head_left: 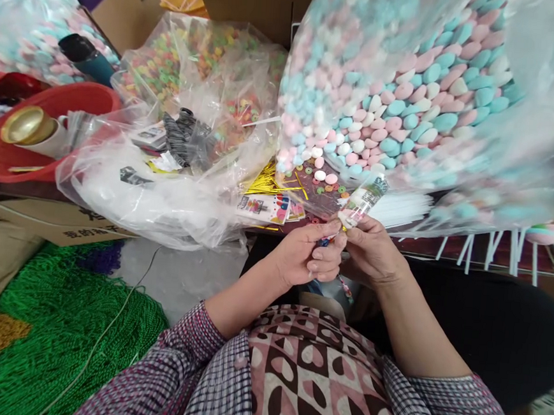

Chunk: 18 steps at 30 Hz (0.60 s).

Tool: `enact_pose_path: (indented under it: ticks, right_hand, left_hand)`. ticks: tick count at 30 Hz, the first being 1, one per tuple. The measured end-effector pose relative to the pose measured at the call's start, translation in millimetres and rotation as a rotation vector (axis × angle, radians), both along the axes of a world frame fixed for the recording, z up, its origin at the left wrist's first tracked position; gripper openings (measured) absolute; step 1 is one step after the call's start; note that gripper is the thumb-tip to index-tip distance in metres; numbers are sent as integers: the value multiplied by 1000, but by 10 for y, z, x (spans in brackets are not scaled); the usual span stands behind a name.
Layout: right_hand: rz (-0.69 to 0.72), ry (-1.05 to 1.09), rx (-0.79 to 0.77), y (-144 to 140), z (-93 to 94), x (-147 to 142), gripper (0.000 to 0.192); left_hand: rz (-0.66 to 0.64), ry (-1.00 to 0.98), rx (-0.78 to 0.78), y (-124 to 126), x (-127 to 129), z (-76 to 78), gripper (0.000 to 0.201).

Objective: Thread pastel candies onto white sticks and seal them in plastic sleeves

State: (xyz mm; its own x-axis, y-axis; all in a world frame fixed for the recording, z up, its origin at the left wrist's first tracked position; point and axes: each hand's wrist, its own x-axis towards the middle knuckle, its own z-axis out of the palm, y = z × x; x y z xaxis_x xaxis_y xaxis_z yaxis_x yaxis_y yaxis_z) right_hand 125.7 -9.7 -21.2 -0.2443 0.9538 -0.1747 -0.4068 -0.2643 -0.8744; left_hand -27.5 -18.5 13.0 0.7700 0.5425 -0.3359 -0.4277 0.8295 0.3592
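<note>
**Two hands close on one small clear packet**

Both hands meet just below the centre of the view, above the person's lap. The left hand [309, 255] has its fingers curled shut around the lower end of a small clear packet [361, 204]; the right hand [369, 250] pinches the same packet beside it, thumb and fingers closed. The packet tilts up toward 1 o'clock from the hands. At 12 o'clock from them lie gold twist ties [269, 182] and printed cards [265, 208]. A big bag of pink, white and blue candies [410, 96] fills the 1 o'clock corner. At 9 o'clock sits a red basin [2, 163], with green cord [70, 338] at 8 o'clock.
</note>
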Motion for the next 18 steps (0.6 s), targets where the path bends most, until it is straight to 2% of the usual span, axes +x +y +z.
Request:
enact_pose_path:
  ticks: [4, 6, 8, 14, 18]
  right_hand:
    - [112, 33, 35, -1, 7, 41, 41]
    - [169, 32, 72, -12, 1, 73, 36]
    - [156, 4, 93, -21, -11, 90, 30]
    - [-141, -31, 26, -5, -67, -11, 30]
    - [-307, -179, 115, -8, -76, -98, 23]
  left_hand:
    - [-40, -31, -18, -12, 22, 3, 41]
    - [-79, -51, -20, -29, 29, -8, 43]
    - [-93, -58, -29, -44, 36, -13, 43]
    - [31, -20, -27, -27, 90, 5, 46]
    - [186, 101, 47, -7, 146, -15, 42]
